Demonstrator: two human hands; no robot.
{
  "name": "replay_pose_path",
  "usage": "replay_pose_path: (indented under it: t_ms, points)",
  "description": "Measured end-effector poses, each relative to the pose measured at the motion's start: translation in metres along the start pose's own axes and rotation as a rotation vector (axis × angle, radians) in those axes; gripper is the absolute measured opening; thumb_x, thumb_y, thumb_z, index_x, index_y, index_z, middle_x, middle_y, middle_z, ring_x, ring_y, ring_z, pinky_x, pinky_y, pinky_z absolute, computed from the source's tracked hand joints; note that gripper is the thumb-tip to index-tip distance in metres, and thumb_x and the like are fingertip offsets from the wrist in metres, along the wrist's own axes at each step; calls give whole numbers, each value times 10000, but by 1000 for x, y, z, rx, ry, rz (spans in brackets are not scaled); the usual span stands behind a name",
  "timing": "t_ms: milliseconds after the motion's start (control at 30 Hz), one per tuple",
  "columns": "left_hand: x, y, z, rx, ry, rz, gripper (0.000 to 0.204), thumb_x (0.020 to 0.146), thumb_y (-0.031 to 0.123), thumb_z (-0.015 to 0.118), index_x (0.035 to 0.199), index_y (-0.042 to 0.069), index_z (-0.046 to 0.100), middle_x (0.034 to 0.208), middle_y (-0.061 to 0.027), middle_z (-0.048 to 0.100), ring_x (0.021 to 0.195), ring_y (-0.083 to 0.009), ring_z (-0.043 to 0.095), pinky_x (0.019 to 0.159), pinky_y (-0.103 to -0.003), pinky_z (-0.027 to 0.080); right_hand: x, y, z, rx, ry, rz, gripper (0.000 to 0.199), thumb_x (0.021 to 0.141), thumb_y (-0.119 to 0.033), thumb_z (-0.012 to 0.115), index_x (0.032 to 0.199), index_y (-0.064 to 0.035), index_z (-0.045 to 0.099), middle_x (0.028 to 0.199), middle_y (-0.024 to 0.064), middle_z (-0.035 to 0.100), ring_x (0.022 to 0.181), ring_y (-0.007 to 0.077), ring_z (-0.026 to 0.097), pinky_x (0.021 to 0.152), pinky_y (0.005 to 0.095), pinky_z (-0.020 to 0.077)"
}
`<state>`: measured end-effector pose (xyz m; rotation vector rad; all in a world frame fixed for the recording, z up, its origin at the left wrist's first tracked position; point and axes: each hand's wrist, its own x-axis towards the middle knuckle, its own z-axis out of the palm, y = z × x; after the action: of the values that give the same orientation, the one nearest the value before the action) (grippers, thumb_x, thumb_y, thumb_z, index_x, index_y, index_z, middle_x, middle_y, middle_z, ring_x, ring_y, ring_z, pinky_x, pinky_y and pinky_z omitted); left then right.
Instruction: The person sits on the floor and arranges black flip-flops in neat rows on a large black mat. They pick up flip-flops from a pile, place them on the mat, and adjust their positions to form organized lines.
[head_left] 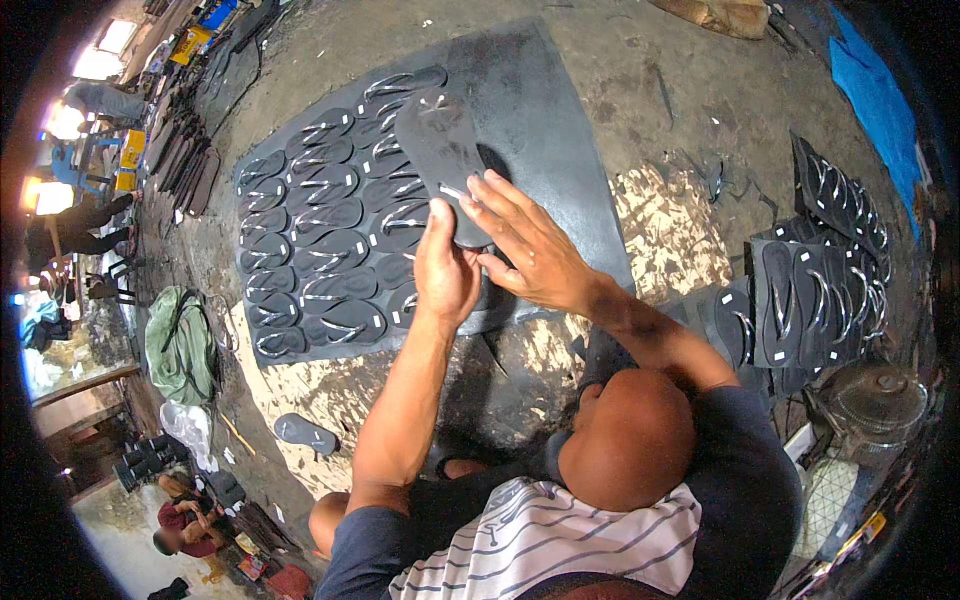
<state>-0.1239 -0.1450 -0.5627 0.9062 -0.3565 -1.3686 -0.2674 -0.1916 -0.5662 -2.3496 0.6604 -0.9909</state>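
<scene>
Between my two hands, above the sheet, is a dark grey flip-flop point(440, 140), one broad flat face showing and its far end pale and scuffed. My left hand point(445, 270) grips it at the near end, thumb along the edge. My right hand point(530, 245) lies against its right side, with long fingers reaching over the near part and a small shiny strip by the fingertips. Underneath, a large dark grey sheet point(530, 90) bears rows of dark flip-flops point(325, 215) with shiny straps and small white labels. The fingers' undersides are hidden.
More strapped flip-flops point(815, 300) lie piled at the right, near a round fan point(875, 405). A single sole point(305, 433) rests on the floor at left, below a green bag point(180, 340). A blue tarp point(875, 110) hangs far right. Another person point(190, 525) sits lower left.
</scene>
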Motion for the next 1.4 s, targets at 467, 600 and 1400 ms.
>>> replay_pose_path:
  t_ms: [467, 600, 1400]
  points:
    - [5, 36, -105, 624, 394, -87, 809, 861, 513, 672, 1450, 41, 380, 1401, -214, 476, 1308, -298, 440, 1076, -406, 352, -64, -7, 22, 174, -500, -192, 608, 700, -9, 683, 1290, -68, 550, 1415, 168, 458, 1331, 452, 389, 1089, 512, 372]
    - [10, 24, -123, 695, 198, 39, 702, 896, 470, 643, 1394, 13, 453, 1364, -205, 520, 1273, -269, 481, 1061, -367, 373, -58, -10, 9, 203, -512, 37, 725, 768, -209, 763, 1401, -60, 443, 1476, 203, 380, 1335, 421, 387, 1057, 477, 375]
    - [-20, 25, -50, 870, 28, 108, 765, 857, 506, 678, 1289, -96, 488, 1234, -240, 583, 1166, -294, 548, 1006, -373, 416, -6, 0, 34, 983, 14, 629, 440, 970, -220, 590, 1317, 36, 502, 1190, 96, 592, 1074, 167, 544, 968, 312, 409]
